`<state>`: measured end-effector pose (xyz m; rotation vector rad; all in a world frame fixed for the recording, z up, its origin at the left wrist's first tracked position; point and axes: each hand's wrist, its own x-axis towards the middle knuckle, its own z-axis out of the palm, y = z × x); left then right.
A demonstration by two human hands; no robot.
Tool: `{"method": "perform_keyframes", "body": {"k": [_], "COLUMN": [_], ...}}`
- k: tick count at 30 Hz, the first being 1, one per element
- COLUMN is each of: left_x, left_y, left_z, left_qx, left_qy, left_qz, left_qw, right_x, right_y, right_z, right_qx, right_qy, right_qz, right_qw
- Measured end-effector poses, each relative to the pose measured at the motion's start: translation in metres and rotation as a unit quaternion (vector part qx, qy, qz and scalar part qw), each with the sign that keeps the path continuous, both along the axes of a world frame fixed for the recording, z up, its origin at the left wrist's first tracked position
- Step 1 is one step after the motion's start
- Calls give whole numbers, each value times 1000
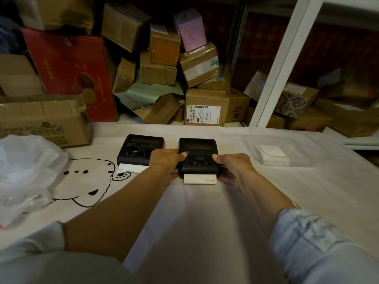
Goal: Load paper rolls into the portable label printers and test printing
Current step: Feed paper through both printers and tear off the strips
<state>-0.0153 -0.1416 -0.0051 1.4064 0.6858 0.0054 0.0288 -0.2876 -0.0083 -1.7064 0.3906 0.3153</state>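
Two black portable label printers lie side by side on a white cloth. The right printer (198, 155) is gripped from both sides: my left hand (166, 160) holds its left edge with the thumb on top, and my right hand (232, 166) holds its right edge, thumb on the top face. A white paper strip (200, 179) with a small red mark sticks out of its near slot. The left printer (141, 149) sits untouched, with white paper (132, 168) coming out of its near edge.
A clear plastic container (291, 152) holding a white label stack (273, 155) sits to the right. A crumpled plastic bag (24, 169) lies at the left beside a cardboard box (45, 119). Piled cartons (207, 107) and a white shelf post (281, 64) stand behind.
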Motion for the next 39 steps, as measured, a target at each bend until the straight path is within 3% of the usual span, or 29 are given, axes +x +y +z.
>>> {"method": "perform_keyframes", "body": {"k": [11,17,20,29,39], "left_x": [1,-1,-1,3,-16], "left_y": [2,0,0,-3,-7], "left_z": [5,-3,-4,-5,-15], "left_qx": [12,65,73,58,108], "left_qy": [12,-17,-18,-13,-63], "left_qz": [-35,-53,-50,-25,-71], "left_qw": [999,996,996,998,990], "right_x": [-5,-6,-8,-10,-14], "right_y": [0,9,11,7,-3], "right_z": [4,-8,-7,0,-12], "right_qx": [-1,-84,-104,-23,-32], "right_qy": [13,-95,-104,-56,-75], "right_qz": [26,76,81,41,52], "right_qw": [1000,989,986,997,995]}}
